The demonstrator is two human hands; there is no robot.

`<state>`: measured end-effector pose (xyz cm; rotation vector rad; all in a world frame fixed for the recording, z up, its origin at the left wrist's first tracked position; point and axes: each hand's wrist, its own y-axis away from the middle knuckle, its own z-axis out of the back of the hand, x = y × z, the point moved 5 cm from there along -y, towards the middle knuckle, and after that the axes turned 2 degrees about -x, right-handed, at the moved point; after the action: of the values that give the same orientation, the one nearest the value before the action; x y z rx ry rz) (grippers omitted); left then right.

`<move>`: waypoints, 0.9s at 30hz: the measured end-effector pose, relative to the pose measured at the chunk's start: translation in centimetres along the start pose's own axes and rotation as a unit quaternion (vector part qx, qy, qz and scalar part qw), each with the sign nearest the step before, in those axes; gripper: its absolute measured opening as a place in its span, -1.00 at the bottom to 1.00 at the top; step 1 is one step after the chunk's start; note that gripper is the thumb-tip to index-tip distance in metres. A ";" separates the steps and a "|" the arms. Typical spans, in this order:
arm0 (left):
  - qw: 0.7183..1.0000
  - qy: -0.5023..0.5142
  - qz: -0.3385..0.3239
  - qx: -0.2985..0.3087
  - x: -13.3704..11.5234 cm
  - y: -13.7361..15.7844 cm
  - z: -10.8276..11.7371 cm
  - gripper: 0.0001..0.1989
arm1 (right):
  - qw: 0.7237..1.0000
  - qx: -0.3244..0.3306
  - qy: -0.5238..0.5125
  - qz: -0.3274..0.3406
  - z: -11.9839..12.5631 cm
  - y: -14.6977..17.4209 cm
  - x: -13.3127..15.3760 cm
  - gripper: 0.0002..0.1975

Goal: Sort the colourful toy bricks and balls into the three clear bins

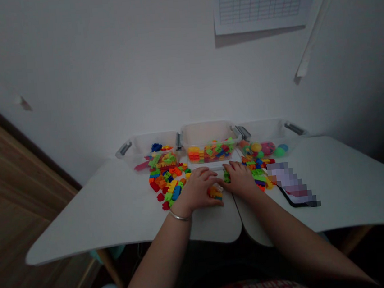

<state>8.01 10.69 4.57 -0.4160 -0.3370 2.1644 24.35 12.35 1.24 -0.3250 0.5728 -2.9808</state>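
Note:
Small toy building bricks in orange, yellow and blue sit between the thumb and fingers of my left hand, which is curled around them. My right hand is beside it, fingers spread and bent downward, its thumb reaching toward those bricks. Green bricks show between its thumb and index finger; I cannot tell whether they are touched. Left of my hands lies a loose pile of coloured bricks. More bricks lie to the right, partly covered by my right hand.
Three clear plastic bins stand along the wall: the left bin and middle bin hold bricks, the right bin coloured balls. A phone-like dark-edged object, partly pixelated, lies at right. A seam splits the white table.

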 end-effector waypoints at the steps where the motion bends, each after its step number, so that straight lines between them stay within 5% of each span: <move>1: 1.000 -0.006 -0.007 0.010 -0.2 0.0 -0.2 -0.30 | 1.000 0.000 0.005 -0.007 0.0 0.0 0.1 -0.38; 14: 0.991 -0.098 0.093 -0.020 0.9 -0.4 -0.9 -0.64 | 0.998 -0.024 0.026 -0.042 0.3 -0.5 0.4 -0.53; 27: 0.978 -0.097 0.176 -0.058 2.0 -0.3 -1.3 -0.67 | 0.997 -0.062 -0.038 -0.024 0.5 -0.1 2.5 -0.63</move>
<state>7.62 12.63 3.13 -0.3485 -0.5342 2.5485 22.06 11.98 2.17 -0.4653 0.7524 -2.9697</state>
